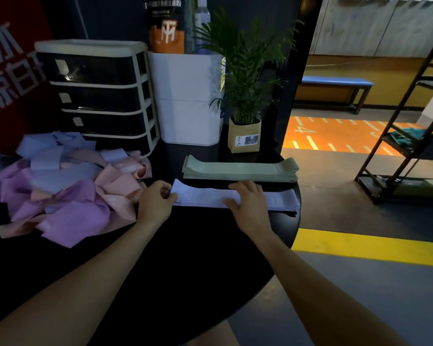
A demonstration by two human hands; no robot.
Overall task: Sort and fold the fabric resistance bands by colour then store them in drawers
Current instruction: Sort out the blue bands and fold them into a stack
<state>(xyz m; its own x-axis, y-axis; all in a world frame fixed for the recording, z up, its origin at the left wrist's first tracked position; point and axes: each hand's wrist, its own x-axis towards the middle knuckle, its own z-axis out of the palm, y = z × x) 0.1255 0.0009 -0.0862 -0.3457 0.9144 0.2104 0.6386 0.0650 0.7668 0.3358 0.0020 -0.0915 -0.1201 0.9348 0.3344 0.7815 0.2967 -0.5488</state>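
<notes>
Lying flat near the right edge of the round black table (185, 258), a pale lilac-blue band (210, 199) stretches lengthwise from left to right. The left hand (155, 203) pinches the band's left end between thumb and curled fingers. The right hand (248, 201) rests on the band's middle, palm down, with fingers straight and slightly spread. Just beyond this band, closer to the table's far edge, sits a neat stack of green bands (240, 169), laid out flat and parallel to it, not touching. Along the table's left side sprawls a loose heap of unsorted bands (68, 191) in purple, pink and pale blue. At the far left corner stands a drawer unit (98, 93) with four dark drawers, all closed. Beside it are a white container (189, 101) and a potted plant (245, 96) in a paper-wrapped pot.
</notes>
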